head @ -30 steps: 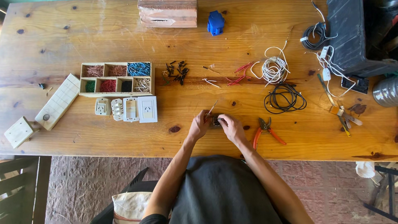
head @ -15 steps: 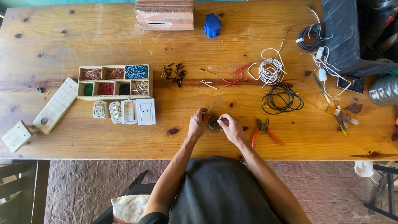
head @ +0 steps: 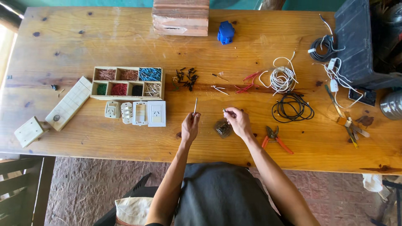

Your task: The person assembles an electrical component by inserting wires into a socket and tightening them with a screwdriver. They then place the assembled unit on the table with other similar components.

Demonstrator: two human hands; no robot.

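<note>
Two hands work near the front edge of the wooden table (head: pixel 63 46) in the head view. I see my left hand (head: pixel 190 127) pinching a thin metal rod (head: pixel 195 105), which stands almost upright and points to 12 o'clock. My right hand (head: pixel 238 122) pinches a small dark piece (head: pixel 225 111) at its fingertips; what it is I cannot tell. Between both hands lies a small brownish part (head: pixel 222 128), touching the right hand. Orange pliers (head: pixel 274 138) lie at 3 o'clock, white sockets (head: pixel 136 113) at 9 o'clock.
</note>
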